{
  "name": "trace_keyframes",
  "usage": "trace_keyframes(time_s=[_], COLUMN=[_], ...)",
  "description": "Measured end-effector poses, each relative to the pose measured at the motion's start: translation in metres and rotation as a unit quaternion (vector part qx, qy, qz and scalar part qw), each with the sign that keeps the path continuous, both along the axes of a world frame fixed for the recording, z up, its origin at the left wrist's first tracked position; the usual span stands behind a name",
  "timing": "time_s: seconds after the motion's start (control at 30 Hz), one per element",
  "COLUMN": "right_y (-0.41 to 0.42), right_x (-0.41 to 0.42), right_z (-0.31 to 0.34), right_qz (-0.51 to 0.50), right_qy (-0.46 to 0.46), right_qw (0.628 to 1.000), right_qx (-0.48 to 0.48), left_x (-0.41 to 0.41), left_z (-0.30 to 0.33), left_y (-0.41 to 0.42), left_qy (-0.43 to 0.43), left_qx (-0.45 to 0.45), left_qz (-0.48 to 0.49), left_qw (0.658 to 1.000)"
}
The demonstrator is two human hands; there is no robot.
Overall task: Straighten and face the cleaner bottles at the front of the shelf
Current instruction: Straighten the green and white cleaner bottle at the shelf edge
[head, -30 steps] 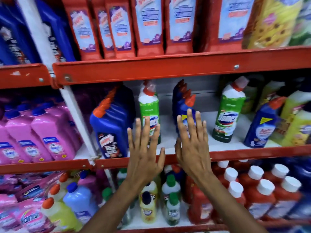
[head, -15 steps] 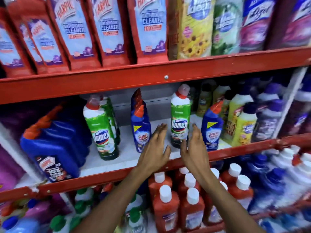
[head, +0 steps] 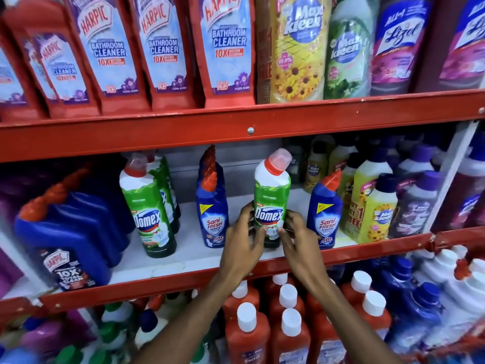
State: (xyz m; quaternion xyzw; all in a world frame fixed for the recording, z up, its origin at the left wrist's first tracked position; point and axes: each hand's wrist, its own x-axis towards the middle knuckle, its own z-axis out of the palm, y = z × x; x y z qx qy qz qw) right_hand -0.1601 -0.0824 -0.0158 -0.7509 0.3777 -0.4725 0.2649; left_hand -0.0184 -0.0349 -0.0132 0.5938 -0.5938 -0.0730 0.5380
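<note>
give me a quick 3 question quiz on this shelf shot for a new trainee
1. True or false: both hands hold the same bottle.
2. Which bottle stands just to the right of the held one? A) blue Sani Fresh bottle B) purple bottle C) orange bottle
3. Fill in: the held bottle's label faces ____.

Key
1. True: the left hand and right hand grip the green Domex bottle from either side.
2. A: the blue Sani Fresh bottle, on the middle shelf.
3. Forward, toward the camera; the name reads clearly.
</note>
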Motion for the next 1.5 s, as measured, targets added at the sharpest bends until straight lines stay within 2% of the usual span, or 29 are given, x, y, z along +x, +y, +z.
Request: trace_keyframes(time_s=[0.17, 0.37, 0.53, 0.77, 0.9, 1.03, 1.1, 1.17, 1.27, 1.37, 1.5], right_y=[0.043, 0.087, 0.108, 0.117, 0.119, 0.123, 0.124, 0.120, 0.107, 0.092, 0.074], right_x=[0.023, 0.095, 0.151, 0.190, 0.191, 0.181, 0.169, 0.153, 0.125, 0.094, 0.053], right_z=[0.011, 0.020, 0.018, 0.012, 0.006, 0.006, 0.005, 0.005, 0.004, 0.005, 0.004], right_qz=[0.067, 0.140, 0.187, 0.174, 0.159, 0.169, 0.147, 0.090, 0.012, -0.055, -0.125], right_qy=[-0.046, -0.039, -0.009, 0.036, 0.022, 0.004, 0.025, 0.070, 0.123, 0.185, 0.255], right_qw=[0.996, 0.989, 0.982, 0.984, 0.986, 0.985, 0.989, 0.992, 0.980, 0.958, 0.933], right_qx=[-0.043, -0.033, -0.017, 0.030, 0.049, 0.019, -0.005, -0.056, -0.158, -0.210, -0.223], left_x=[0.024, 0.082, 0.123, 0.157, 0.161, 0.159, 0.154, 0.144, 0.126, 0.105, 0.070], left_z=[0.008, 0.008, 0.003, -0.011, -0.015, -0.017, -0.017, -0.015, -0.007, -0.003, -0.006], left_y=[0.056, 0.119, 0.151, 0.159, 0.158, 0.160, 0.163, 0.163, 0.156, 0.139, 0.107], left_qy=[0.021, 0.027, 0.013, -0.001, -0.017, -0.019, -0.019, -0.054, -0.170, -0.297, -0.383], left_qx=[-0.067, -0.079, -0.072, -0.023, -0.019, -0.013, -0.020, -0.062, -0.124, -0.113, -0.066], left_qz=[0.032, 0.146, 0.200, 0.196, 0.187, 0.194, 0.227, 0.264, 0.271, 0.243, 0.205], left_qw=[0.997, 0.986, 0.977, 0.980, 0.982, 0.981, 0.974, 0.961, 0.939, 0.916, 0.898])
